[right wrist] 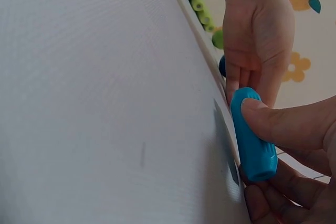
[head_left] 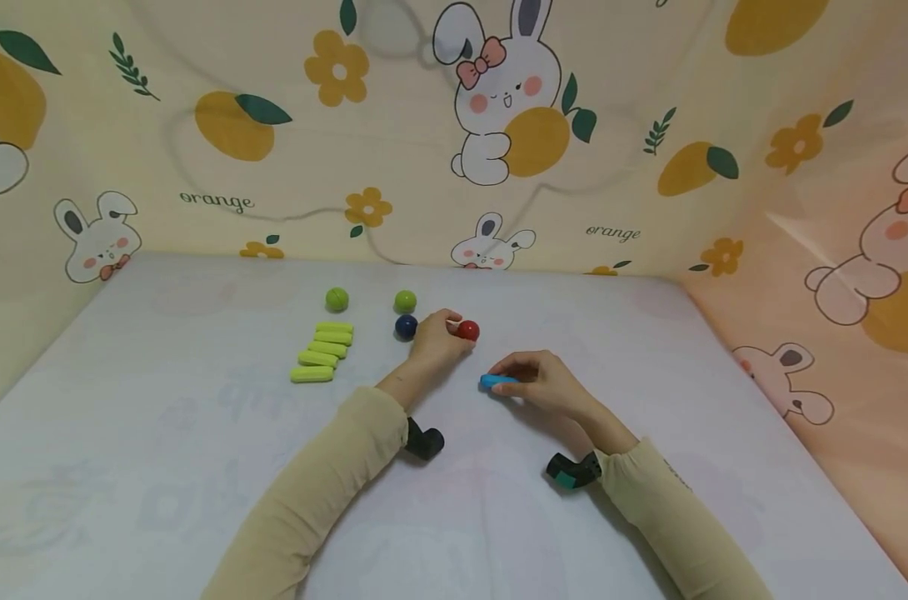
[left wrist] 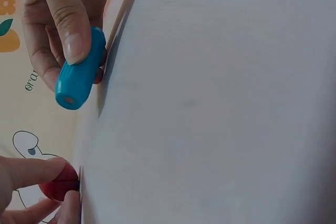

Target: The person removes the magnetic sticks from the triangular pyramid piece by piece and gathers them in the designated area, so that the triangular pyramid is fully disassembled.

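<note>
My left hand (head_left: 435, 343) pinches a small red ball (head_left: 468, 331) between its fingers at the table surface. The left wrist view shows the same red ball (left wrist: 60, 183) with a line round its middle. To the right and nearer, my right hand (head_left: 547, 381) grips a blue stick-shaped piece (head_left: 496, 380) between thumb and fingers. In the right wrist view this blue piece (right wrist: 254, 140) has ridged sides, and the left wrist view shows a hole in its end. A dark blue ball (head_left: 406, 327) lies just left of my left hand.
Two green balls (head_left: 337, 299) lie farther back on the white table (head_left: 162, 433). Several yellow-green stick-shaped pieces (head_left: 326, 349) form a slanting row to the left. A patterned cloth (head_left: 394, 167) rises behind the table, and another stands at its right.
</note>
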Tool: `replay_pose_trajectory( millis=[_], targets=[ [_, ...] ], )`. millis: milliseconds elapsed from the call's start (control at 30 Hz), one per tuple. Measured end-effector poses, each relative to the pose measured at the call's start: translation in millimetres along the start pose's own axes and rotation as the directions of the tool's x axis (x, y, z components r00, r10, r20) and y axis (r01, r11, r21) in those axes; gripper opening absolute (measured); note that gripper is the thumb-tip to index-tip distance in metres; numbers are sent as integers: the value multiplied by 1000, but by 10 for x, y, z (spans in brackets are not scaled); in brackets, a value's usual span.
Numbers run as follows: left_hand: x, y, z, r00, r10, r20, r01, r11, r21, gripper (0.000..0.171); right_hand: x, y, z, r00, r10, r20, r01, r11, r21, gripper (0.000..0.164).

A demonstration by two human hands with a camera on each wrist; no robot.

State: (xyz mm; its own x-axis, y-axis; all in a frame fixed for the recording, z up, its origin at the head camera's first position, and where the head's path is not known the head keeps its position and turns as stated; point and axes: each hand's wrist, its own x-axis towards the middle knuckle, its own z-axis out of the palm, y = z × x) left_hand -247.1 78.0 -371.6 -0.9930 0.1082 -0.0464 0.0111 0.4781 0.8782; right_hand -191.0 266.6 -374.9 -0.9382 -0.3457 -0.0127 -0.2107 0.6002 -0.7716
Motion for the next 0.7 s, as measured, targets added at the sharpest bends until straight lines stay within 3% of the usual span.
replay_pose_trajectory(
  millis=[333,700],
  targets=[
    [-121,-37,-99,995,-76,59,76,997,5,50,12,-10,-9,1000,-7,5,7,1000,7,24],
    [-280,-102,-252,990,-47,136,44,999,27,46,33,-19,18,1000,-14,10,14,1000,10,25]
  ],
)
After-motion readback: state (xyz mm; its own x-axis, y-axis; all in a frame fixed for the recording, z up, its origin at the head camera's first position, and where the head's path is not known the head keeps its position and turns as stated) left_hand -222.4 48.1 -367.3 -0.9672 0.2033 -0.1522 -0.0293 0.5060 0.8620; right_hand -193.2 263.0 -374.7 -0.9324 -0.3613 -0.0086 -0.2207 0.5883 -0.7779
